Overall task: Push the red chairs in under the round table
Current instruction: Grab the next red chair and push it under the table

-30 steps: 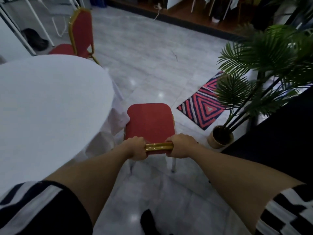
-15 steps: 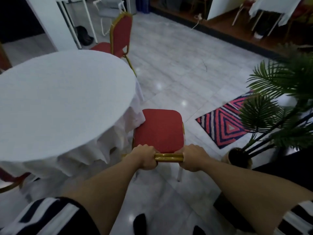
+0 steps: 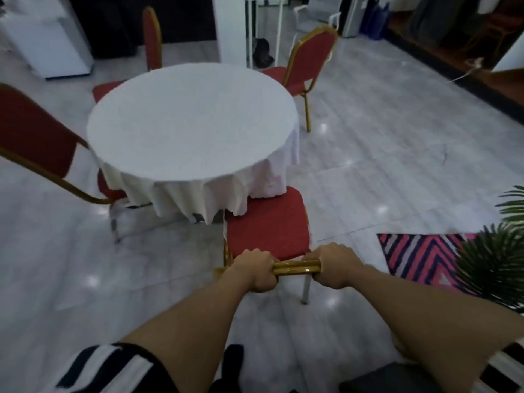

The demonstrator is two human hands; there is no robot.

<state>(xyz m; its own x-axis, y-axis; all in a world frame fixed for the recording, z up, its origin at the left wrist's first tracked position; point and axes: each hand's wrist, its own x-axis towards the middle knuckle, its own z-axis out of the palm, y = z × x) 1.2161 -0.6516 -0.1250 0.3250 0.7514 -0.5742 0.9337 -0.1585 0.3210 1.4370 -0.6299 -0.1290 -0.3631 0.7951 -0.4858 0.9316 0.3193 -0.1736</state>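
Single head-worn view, wide-angle, looking forward and steeply down from standing height. The two forearms enter from 5 and 7 o'clock, and the left hand and right hand lie closest to the lens, just below centre. The round table sits farther off at 11 o'clock, with the floor stretching away towards 1 o'clock. Straight lines bow near the frame edges. There is no second view, so no part of the scene is shared.

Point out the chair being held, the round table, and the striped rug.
held chair [image 3: 268,225], head view, middle of red seat.
round table [image 3: 190,123], head view, bare white top.
striped rug [image 3: 419,256], head view, zigzag pattern.
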